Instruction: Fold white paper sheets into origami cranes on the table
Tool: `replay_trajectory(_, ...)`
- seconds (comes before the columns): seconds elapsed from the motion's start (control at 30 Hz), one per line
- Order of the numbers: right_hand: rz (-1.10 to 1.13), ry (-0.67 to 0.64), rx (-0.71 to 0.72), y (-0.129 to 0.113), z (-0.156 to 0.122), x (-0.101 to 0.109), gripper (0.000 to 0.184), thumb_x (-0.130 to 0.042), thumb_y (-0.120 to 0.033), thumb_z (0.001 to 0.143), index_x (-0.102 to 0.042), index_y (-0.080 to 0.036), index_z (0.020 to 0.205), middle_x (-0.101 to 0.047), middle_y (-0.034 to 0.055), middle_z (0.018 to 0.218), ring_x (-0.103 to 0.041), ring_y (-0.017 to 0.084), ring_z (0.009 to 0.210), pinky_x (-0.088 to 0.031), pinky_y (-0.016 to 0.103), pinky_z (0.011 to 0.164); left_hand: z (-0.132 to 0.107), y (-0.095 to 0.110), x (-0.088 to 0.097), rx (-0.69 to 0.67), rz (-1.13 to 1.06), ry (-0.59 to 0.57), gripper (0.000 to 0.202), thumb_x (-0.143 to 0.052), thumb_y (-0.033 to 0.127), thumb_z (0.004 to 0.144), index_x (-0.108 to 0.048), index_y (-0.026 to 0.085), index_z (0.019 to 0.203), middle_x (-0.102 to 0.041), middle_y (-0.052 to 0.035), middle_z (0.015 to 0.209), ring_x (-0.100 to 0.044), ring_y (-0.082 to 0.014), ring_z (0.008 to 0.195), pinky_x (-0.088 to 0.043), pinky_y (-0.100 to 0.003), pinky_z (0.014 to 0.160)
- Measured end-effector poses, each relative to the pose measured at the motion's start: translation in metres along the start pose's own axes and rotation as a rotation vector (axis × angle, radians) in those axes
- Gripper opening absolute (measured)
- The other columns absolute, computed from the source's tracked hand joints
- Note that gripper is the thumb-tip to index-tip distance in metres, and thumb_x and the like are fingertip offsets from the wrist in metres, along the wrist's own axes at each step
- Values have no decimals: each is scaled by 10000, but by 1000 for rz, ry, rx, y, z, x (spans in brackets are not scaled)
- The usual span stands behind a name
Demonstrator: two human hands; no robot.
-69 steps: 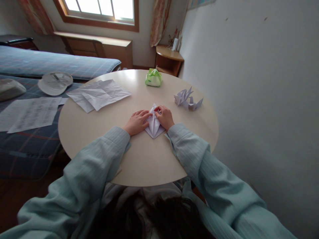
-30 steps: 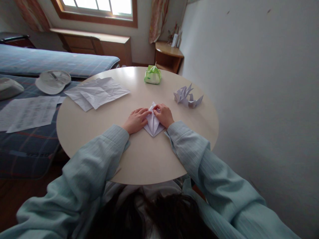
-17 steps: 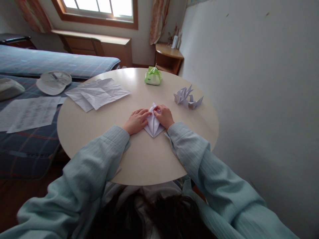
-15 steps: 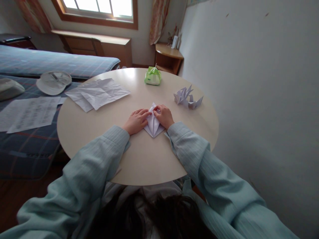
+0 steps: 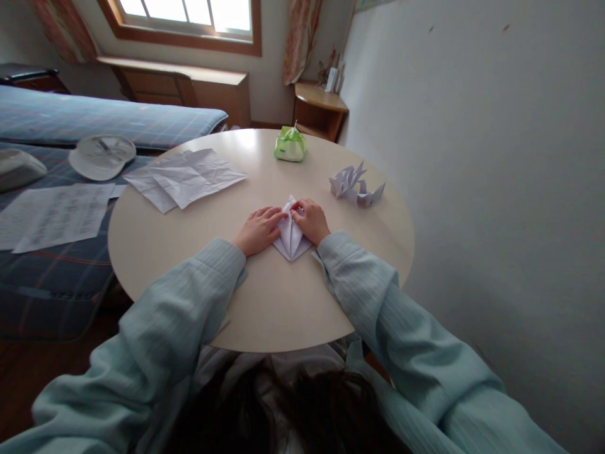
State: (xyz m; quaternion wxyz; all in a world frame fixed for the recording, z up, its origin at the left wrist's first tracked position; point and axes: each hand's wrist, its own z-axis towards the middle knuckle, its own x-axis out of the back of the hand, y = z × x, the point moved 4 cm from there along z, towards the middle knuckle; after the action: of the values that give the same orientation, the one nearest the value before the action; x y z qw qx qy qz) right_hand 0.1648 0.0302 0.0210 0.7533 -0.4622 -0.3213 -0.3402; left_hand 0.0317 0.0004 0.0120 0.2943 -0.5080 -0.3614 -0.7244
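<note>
A sheet of white paper folded into a pointed diamond (image 5: pixel 290 243) lies on the round table (image 5: pixel 278 302), with creases running down its middle. My left hand (image 5: pixel 259 231) holds its left side, fingers close together over the edge and their tips near the centre fold. On the other side, my right hand (image 5: pixel 310 221) pinches the upper right part with bent fingers. The paper's top corner shows between both hands; its side corners are partly covered by my fingers.
Creased white sheets (image 5: pixel 193 176) are at the table's left. A green tissue pack (image 5: pixel 290 145) stands at the back. Folded paper pieces (image 5: pixel 357 185) sit at the right, near the wall (image 5: pixel 482 157). A cap (image 5: pixel 103 157) and printed sheets (image 5: pixel 61 214) lie on the bed.
</note>
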Motion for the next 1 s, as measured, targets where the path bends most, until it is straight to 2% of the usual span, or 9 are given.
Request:
replay_trajectory(0.2, -2, -29, 26, -3, -1, -2, 131, -478, -207, 762, -598, -169, 801, -584, 58, 849, -531, 177, 839, -407, 308, 799, 0, 1, 1, 8, -8, 10, 443, -362, 227, 782, -455, 233, 1215, -450, -30, 1291, -348, -198, 1213, -286, -379, 1017)
replay_trajectory(0.6, 19, -70, 80, -7, 0, -7, 158, -462, -181, 767, -605, -151, 829, -572, 60, 855, -524, 173, 838, -409, 297, 794, 1, -2, -1, 13, -21, 34, 429, -363, 226, 788, -470, 206, 1202, -461, -47, 1275, -377, -201, 1189, -287, -371, 1016)
replay_trajectory(0.73, 26, -67, 77, -5, 1, -8, 177, -439, -130, 762, -605, -153, 822, -575, 60, 847, -525, 171, 839, -410, 299, 800, 0, 0, 1, 10, -23, 34, 420, -380, 310, 818, -458, 207, 1218, -458, -56, 1279, -378, -212, 1189, -293, -377, 1007)
replay_trajectory(0.87, 58, -2, 39, 1, 3, -8, 218, -421, -116, 758, -601, -146, 877, -573, 74, 896, -527, 175, 866, -413, 313, 822, 0, 0, 1, 19, -12, 27, 474, -417, 454, 809, -452, 228, 1224, -448, -65, 1286, -370, -230, 1196, -295, -395, 1000)
replay_trajectory(1.0, 98, -2, 72, 2, 3, -8, 287, -480, -190, 747, -575, -133, 1011, -560, 89, 987, -525, 185, 926, -418, 311, 847, 1, -5, -3, 33, -22, 36, 443, -414, 438, 819, -462, 244, 1215, -444, -63, 1287, -381, -225, 1188, -299, -394, 996)
